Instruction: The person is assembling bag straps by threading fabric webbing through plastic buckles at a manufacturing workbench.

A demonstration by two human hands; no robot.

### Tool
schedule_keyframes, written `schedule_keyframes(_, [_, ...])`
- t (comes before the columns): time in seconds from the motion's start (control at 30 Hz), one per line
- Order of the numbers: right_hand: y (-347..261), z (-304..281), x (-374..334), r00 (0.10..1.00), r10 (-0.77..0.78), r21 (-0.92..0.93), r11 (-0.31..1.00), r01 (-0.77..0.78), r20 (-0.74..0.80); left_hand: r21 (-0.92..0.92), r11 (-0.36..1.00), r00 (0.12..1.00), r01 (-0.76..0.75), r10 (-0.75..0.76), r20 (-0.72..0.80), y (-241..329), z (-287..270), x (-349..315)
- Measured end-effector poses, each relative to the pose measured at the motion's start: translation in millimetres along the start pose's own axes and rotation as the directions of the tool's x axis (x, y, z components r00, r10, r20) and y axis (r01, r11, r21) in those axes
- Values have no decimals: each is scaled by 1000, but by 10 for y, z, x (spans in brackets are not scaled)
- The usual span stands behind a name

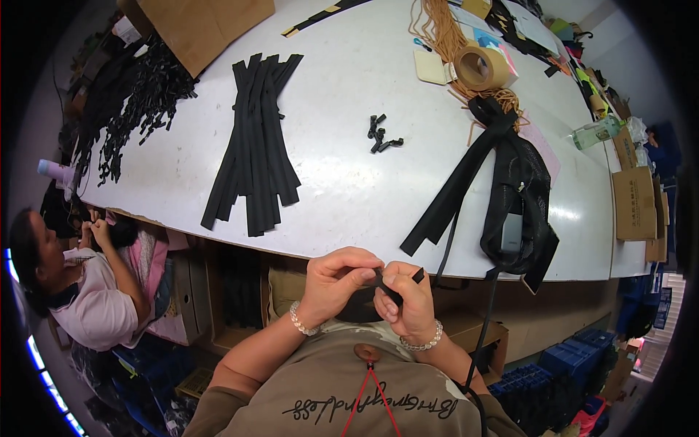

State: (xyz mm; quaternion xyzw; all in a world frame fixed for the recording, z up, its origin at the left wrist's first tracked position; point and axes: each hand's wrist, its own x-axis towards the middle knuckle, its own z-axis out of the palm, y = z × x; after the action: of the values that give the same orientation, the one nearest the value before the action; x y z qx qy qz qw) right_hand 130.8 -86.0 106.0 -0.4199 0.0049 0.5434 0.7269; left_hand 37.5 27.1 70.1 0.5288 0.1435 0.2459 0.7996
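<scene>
Close to my body, just off the table's near edge, my left hand [337, 285] and my right hand [409, 302] are brought together. Both have fingers closed on a black fabric strap [391, 293]. My left thumb and fingers pinch it near the middle, and a short end sticks out above my right hand. Much of the strap is hidden by my fingers. Ahead on the table lies a fanned stack of flat black straps [256, 153]. To its right sits a small cluster of black plastic pieces [380, 135], too small to name exactly.
On the right lie a black mesh bag [535, 182] holding a grey device [512, 233], and folded wide black straps [444, 207]. Beyond are a tape roll [477, 69] and tan cords [440, 29]. Black cords [149, 95], a cardboard box [207, 29] and a seated person [102, 291] are left.
</scene>
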Motion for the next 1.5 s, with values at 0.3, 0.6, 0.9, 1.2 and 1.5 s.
schedule_keyframes(0.3, [14,18,-5,1000,21,54,998,-20,-6,-184,975,989,125,-136,-51,-107,-10,-24])
schedule_keyframes(0.6, [-15,23,-21,995,96,99,991,-95,-3,-193,974,992,117,-124,-25,-98,-4,-23])
schedule_keyframes(0.9, [13,54,-41,998,51,42,998,-49,-27,-103,994,999,25,-27,-17,-134,-30,-37])
schedule_keyframes(1.2, [36,102,-49,998,-52,-37,998,51,-37,-129,991,999,30,-31,-6,-104,-28,-23])
schedule_keyframes(1.5, [84,130,-74,988,-150,-151,978,142,-37,112,985,992,-128,129,-3,29,-28,-34])
